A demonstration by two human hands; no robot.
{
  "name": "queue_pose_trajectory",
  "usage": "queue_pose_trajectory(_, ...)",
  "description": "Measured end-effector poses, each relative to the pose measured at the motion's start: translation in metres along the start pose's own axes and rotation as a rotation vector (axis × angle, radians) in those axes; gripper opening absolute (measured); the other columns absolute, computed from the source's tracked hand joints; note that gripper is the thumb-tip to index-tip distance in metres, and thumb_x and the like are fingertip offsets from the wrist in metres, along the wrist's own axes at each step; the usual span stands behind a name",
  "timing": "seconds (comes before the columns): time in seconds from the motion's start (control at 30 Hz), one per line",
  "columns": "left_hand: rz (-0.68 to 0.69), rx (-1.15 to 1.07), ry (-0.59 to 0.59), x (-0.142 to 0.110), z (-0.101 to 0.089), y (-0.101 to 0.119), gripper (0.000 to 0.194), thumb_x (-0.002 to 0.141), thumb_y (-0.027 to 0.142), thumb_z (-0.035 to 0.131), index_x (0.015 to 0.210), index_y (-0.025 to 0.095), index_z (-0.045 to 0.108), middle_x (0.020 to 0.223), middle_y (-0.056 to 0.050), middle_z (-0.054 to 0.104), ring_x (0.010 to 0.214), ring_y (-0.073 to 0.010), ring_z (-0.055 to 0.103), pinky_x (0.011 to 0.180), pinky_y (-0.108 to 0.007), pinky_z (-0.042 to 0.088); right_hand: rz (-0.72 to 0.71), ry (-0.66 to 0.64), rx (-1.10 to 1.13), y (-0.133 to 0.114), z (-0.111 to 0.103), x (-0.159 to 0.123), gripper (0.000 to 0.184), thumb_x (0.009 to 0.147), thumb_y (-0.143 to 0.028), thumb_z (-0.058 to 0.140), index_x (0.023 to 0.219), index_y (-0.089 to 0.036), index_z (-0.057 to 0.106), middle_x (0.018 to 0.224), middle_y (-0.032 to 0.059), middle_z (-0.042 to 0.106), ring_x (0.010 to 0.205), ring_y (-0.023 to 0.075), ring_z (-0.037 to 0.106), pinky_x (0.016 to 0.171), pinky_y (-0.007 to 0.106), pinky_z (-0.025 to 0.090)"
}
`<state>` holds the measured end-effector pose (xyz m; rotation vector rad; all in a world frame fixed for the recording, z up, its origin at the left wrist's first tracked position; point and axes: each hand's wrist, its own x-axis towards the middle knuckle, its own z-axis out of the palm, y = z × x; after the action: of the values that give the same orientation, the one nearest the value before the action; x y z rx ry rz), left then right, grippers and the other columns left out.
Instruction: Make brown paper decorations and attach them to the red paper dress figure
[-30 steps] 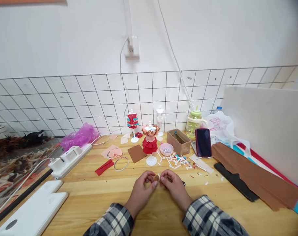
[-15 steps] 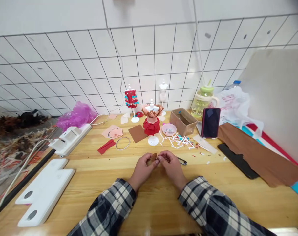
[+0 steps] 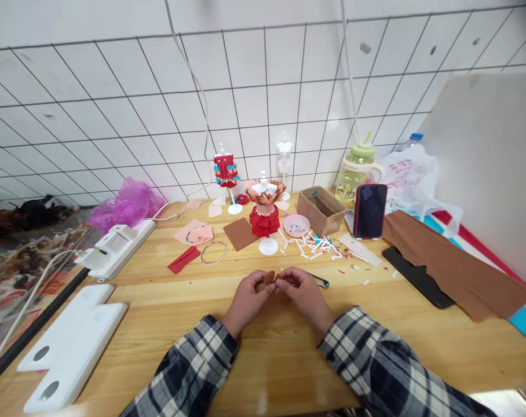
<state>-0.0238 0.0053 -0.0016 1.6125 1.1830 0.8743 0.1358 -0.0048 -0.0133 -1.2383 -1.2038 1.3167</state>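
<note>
**Fingertips meet above the tabletop [image 3: 180, 313]**

Between its front edge and the red-skirted mannequin [image 3: 264, 221], the left hand [image 3: 249, 295] and right hand [image 3: 304, 292] both pinch a small brown piece [image 3: 269, 277]. It stood taller half a second ago; apparently both are now shaping it.

The held brown piece [image 3: 269, 277] looks matt, the wooden tabletop [image 3: 176, 301] glossy.

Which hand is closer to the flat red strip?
The left hand. It is to the right of the red strip; the right hand is too, but farther over.
</note>
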Motion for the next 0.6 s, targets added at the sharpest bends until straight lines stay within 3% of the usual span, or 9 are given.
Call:
queue_pose_trajectory(0.17,0.05,0.144,0.009,-0.003,0.004,0.004,0.021,0.082,0.038,0.058,0.076,0.018,0.062,0.079,-0.004,0.062,0.081,-0.0197,0.057,0.076,-0.029,0.045,0.026,0.033,0.173,-0.002,0.001,0.002,0.028,0.064,-0.042,0.073,0.073,-0.02,0.058,0.072,0.0001,0.061,0.07,0.0159,0.057,0.068,0.029,0.046)
queue_pose_trajectory(0.37,0.037,0.081,0.14,-0.002,0.003,-0.001,0.027,0.081,0.043,0.058,0.073,0.017,0.062,0.075,-0.005,0.064,0.076,-0.0201,0.058,0.073,-0.03,0.046,0.043,0.08,0.296,-0.005,-0.005,0.009,0.041,0.062,-0.053,0.073,0.074,-0.02,0.051,0.065,-0.0013,0.059,0.052,0.0108,0.047,0.045,0.022,0.034)
queue_pose_trajectory(0.47,-0.021,0.03,0.278,0.02,-0.005,-0.004,0.032,0.079,0.048,0.058,0.082,0.016,0.064,0.078,-0.006,0.066,0.077,-0.0203,0.06,0.072,-0.03,0.047,0.052,0.088,0.346,-0.006,-0.012,0.012,0.043,0.062,-0.053,0.074,0.078,-0.02,0.051,0.067,-0.0014,0.06,0.051,0.0102,0.048,0.041,0.02,0.034)
queue_pose_trajectory(0.53,-0.039,0.001,0.324,0.044,-0.009,-0.006,0.042,0.077,0.048,0.06,0.105,0.015,0.062,0.098,-0.009,0.068,0.089,-0.0215,0.062,0.078,-0.031,0.047,0.071,0.061,0.363,-0.006,-0.015,0.013,0.045,0.062,-0.052,0.075,0.084,-0.02,0.052,0.068,-0.0018,0.062,0.052,0.0105,0.05,0.039,0.019,0.036)
queue_pose_trajectory(0.6,0.022,0.062,0.328,0.07,-0.01,-0.008,0.048,0.076,0.046,0.063,0.112,0.015,0.059,0.11,-0.013,0.065,0.099,-0.0225,0.061,0.083,-0.033,0.046,0.092,0.026,0.382,-0.006,-0.017,0.014,0.047,0.061,-0.049,0.077,0.09,-0.02,0.053,0.069,-0.0019,0.064,0.052,0.0107,0.053,0.04,0.018,0.038)
